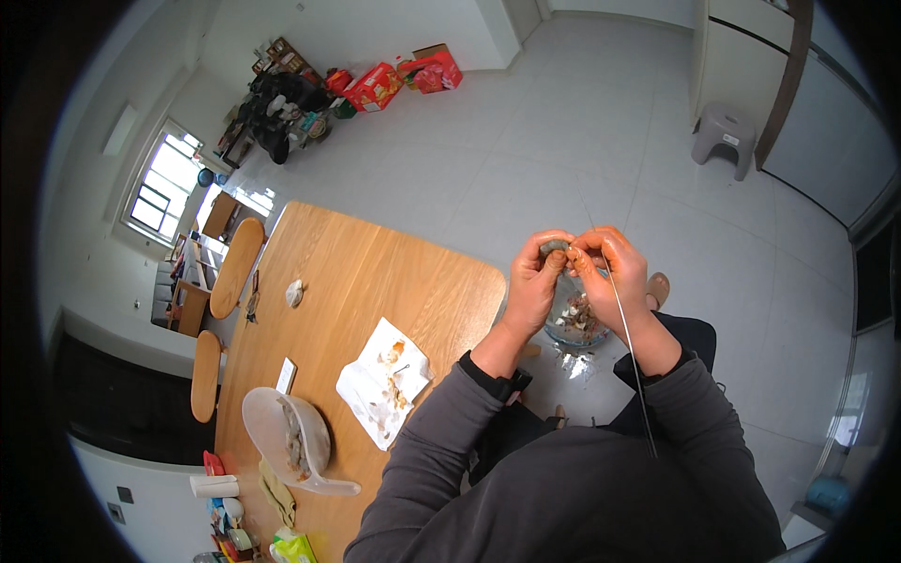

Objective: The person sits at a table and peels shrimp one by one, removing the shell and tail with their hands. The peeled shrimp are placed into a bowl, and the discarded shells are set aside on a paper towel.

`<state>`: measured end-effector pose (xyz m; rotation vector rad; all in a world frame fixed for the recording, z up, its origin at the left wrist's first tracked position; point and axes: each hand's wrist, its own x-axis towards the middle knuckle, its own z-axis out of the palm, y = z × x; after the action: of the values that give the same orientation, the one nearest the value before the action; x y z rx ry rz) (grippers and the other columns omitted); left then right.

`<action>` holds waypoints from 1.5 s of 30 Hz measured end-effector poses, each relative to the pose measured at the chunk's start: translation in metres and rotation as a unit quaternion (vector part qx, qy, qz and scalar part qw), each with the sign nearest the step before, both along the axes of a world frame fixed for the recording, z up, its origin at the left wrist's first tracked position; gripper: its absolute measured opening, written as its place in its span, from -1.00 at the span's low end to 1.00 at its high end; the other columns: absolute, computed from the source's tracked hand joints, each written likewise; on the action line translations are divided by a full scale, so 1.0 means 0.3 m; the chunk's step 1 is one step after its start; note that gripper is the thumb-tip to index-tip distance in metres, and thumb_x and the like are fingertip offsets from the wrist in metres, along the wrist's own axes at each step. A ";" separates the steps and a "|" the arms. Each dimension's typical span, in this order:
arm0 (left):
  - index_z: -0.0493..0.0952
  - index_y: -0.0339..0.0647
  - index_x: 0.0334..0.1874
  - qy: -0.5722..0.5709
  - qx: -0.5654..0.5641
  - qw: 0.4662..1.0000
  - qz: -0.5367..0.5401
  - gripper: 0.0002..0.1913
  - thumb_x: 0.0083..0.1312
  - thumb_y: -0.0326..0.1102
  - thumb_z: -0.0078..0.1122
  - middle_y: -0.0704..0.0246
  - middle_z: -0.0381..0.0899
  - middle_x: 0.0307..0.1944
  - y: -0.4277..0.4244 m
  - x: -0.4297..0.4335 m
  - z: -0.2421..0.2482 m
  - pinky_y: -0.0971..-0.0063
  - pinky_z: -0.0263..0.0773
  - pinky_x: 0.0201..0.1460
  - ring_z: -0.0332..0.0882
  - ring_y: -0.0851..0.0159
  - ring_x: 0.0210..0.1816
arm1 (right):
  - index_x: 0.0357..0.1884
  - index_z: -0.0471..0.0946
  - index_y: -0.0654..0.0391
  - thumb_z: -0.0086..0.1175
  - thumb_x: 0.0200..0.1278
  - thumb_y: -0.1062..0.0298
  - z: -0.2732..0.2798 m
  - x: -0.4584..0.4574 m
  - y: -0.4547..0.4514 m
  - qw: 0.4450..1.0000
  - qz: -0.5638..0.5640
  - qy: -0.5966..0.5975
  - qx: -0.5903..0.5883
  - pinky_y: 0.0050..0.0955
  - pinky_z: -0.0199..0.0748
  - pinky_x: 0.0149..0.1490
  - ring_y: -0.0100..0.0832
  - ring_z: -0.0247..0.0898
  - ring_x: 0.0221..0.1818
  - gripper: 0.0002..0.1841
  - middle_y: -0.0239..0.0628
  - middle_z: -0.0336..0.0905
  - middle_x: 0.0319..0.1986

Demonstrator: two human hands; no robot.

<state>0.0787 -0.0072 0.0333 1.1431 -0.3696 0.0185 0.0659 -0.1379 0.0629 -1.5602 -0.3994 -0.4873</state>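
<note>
My left hand (536, 278) holds a grey raw shrimp (555, 247) between its thumb and fingers. The orange-stained fingers of my right hand (607, 264) pinch at the shrimp's near end, and a long thin pale rod or wire (626, 331) runs past this hand towards my chest; whether it is gripped, I cannot tell. Under both hands, a clear bowl (578, 343) contains shell scraps. On the wooden table, a translucent plastic scoop with a handle (320, 426) holds several grey shrimp (293, 436). Beside it lies a stained white paper towel (359, 380) with orange bits and a small dark metal pick.
The wooden table (338, 260) bears a crumpled white tissue (294, 293), eyeglasses (252, 307), a small white object (286, 375) and a folded cloth (276, 492). Wooden chairs (237, 267) line its far side. A grey plastic stool (725, 134) stands by the cabinet; red boxes (375, 87) sit against the wall.
</note>
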 end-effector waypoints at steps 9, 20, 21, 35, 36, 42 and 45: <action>0.24 -0.20 -0.05 -0.093 0.054 0.992 0.070 -0.83 0.42 -0.60 -0.08 0.32 0.48 -0.21 -0.022 -0.017 0.014 0.54 0.45 -0.12 0.44 0.44 -0.23 | -0.18 0.54 0.34 0.15 0.16 0.64 0.017 -0.005 -0.027 0.996 0.045 0.081 0.016 -0.53 0.60 -0.20 -0.44 0.57 -0.29 -0.83 -0.21 0.50 -0.29; 0.19 -0.21 -0.12 -0.144 0.118 0.980 0.071 -0.82 0.40 -0.64 -0.09 0.19 0.56 -0.08 -0.015 -0.013 0.000 0.52 0.46 0.00 0.51 0.41 -0.12 | -0.28 0.55 0.29 0.19 0.10 0.63 0.031 0.003 -0.072 0.973 0.133 0.178 0.060 -0.58 0.47 -0.19 -0.52 0.49 -0.26 -0.86 -0.34 0.46 -0.30; 0.19 -0.21 -0.12 -0.140 0.117 0.981 0.064 -0.82 0.40 -0.64 -0.08 0.19 0.56 -0.08 -0.015 -0.013 -0.001 0.52 0.46 0.00 0.51 0.41 -0.12 | -0.29 0.54 0.28 0.19 0.09 0.63 0.029 0.003 -0.073 0.977 0.130 0.160 0.057 -0.58 0.47 -0.20 -0.52 0.49 -0.27 -0.87 -0.34 0.46 -0.30; 0.16 -0.17 -0.08 -0.070 0.098 0.993 0.013 -0.84 0.48 -0.42 -0.05 0.28 0.45 -0.09 -0.019 -0.010 -0.001 0.53 0.41 -0.01 0.40 0.44 -0.15 | -0.27 0.51 0.31 0.13 0.14 0.66 -0.003 0.003 -0.058 0.997 0.059 0.048 0.024 -0.48 0.63 -0.18 -0.41 0.57 -0.25 -0.88 -0.23 0.53 -0.28; 0.16 -0.17 -0.08 -0.074 0.098 0.992 0.006 -0.85 0.49 -0.39 -0.07 0.30 0.43 -0.10 -0.020 -0.011 -0.002 0.54 0.39 -0.03 0.38 0.45 -0.16 | -0.26 0.51 0.31 0.13 0.14 0.66 0.000 0.001 -0.058 0.998 0.050 0.039 0.006 -0.47 0.64 -0.17 -0.39 0.58 -0.25 -0.88 -0.22 0.54 -0.28; 0.16 -0.20 -0.03 -0.086 0.128 0.988 -0.013 -0.84 0.54 -0.27 -0.21 0.28 0.42 0.01 -0.015 -0.018 -0.010 0.54 0.37 0.02 0.35 0.46 -0.14 | -0.21 0.52 0.32 0.14 0.15 0.62 0.023 -0.003 -0.070 0.996 0.014 -0.024 -0.086 -0.46 0.65 -0.18 -0.34 0.61 -0.27 -0.85 -0.17 0.55 -0.28; 0.16 -0.16 0.00 -0.080 0.150 0.985 -0.010 -0.81 0.56 -0.20 -0.26 0.34 0.40 -0.02 -0.012 -0.019 -0.018 0.56 0.33 -0.01 0.31 0.48 -0.15 | -0.24 0.51 0.33 0.14 0.15 0.62 0.025 -0.006 -0.066 0.996 0.012 -0.022 -0.087 -0.46 0.65 -0.20 -0.33 0.62 -0.28 -0.86 -0.17 0.55 -0.28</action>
<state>0.0729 -0.0109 0.0280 1.4408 -0.5389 0.0377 0.0641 -0.1576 0.0703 -1.7123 -0.5039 -0.4796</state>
